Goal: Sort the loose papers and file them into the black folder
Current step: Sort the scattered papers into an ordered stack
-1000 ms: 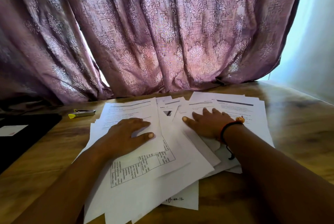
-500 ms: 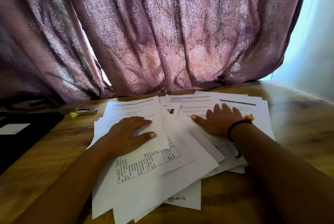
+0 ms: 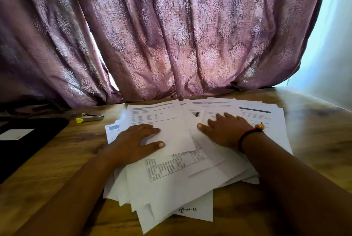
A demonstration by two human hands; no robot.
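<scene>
Now we see the left grip (image 3: pixel 137 140) spread flat, fingers straight, pressing on a printed sheet atop the loose papers (image 3: pixel 171 188), which lie fanned in an untidy pile on the wooden bench (image 3: pixel 57 169). The right grip (image 3: pixel 226 131), with a dark wristband (image 3: pixel 247 136), likewise rests released and flat on the pile's right part. The black folder (image 3: pixel 28 140) lies at the bench's left edge, apart from the pile. A yellow-tipped metal tool (image 3: pixel 90 117) lies near its far corner, before a purple curtain (image 3: pixel 171 36)
</scene>
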